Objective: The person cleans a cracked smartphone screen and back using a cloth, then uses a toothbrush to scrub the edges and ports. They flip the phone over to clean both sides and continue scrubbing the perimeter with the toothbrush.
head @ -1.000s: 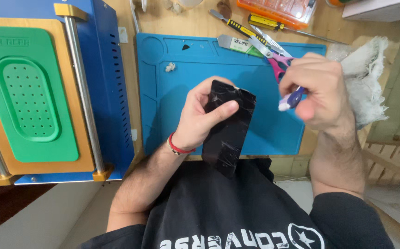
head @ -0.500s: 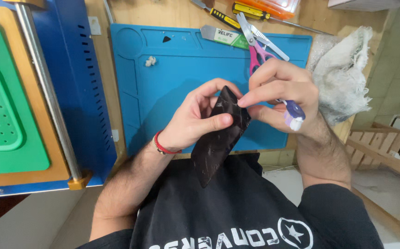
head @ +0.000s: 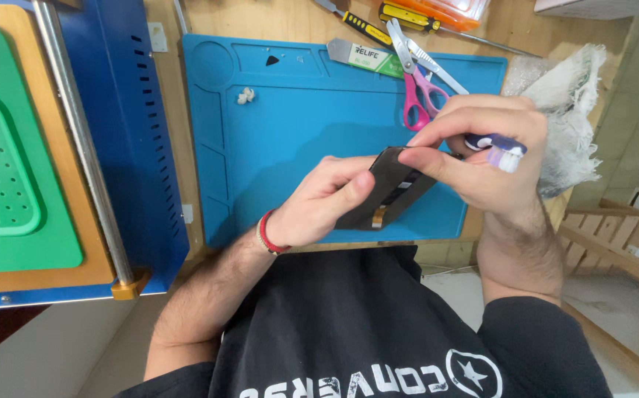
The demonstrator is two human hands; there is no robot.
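Observation:
My left hand (head: pixel 323 203) grips a flat black phone part (head: pixel 387 193) by its lower edge, tilted above the front of the blue work mat (head: pixel 290 125). A small orange flex tab shows at the part's bottom end. My right hand (head: pixel 482 158) pinches the part's upper corner with thumb and forefinger. The same hand also holds a purple and white toothbrush (head: pixel 500 149), its bristle head sticking out to the right. A red band circles my left wrist.
Pink-handled scissors (head: pixel 415 92), a green-labelled scraper (head: pixel 367 57) and yellow-black screwdrivers (head: pixel 367 29) lie at the mat's far edge. A white cloth (head: pixel 566 110) sits to the right. A blue machine with a green perforated pad (head: pixel 10 169) stands left. A small white bit (head: pixel 244 95) rests on the mat.
The black part has tipped from upright to nearly flat. My right hand came across from the right and now pinches its top corner, still carrying the toothbrush.

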